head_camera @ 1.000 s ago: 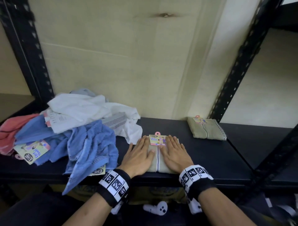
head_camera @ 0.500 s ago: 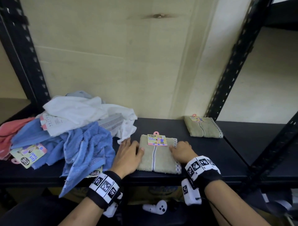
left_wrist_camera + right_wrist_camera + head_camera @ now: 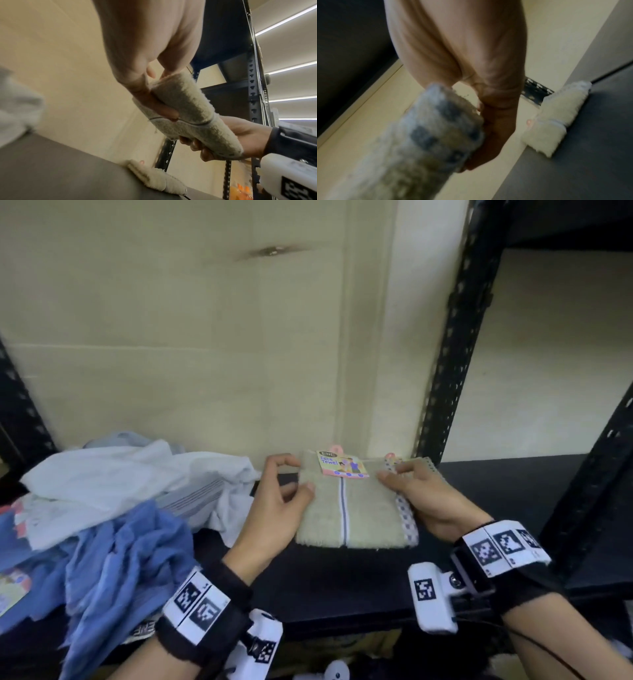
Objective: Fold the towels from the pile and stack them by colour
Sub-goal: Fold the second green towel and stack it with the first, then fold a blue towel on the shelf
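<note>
Currently, the left hand [image 3: 274, 508] and right hand [image 3: 419, 494] each pinched a side of the folded beige towel [image 3: 352, 508], held above the shelf [image 3: 342, 587] near the stacked beige towel [image 3: 154, 177]. The unfolded pile [image 3: 113, 508] remained.

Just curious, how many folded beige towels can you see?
2: one folded beige towel held up by both hands, another beige towel lying on the shelf behind it.

Black metal shelving [image 3: 455, 344] w/ beige wall [image 3: 171, 320] behind
</note>
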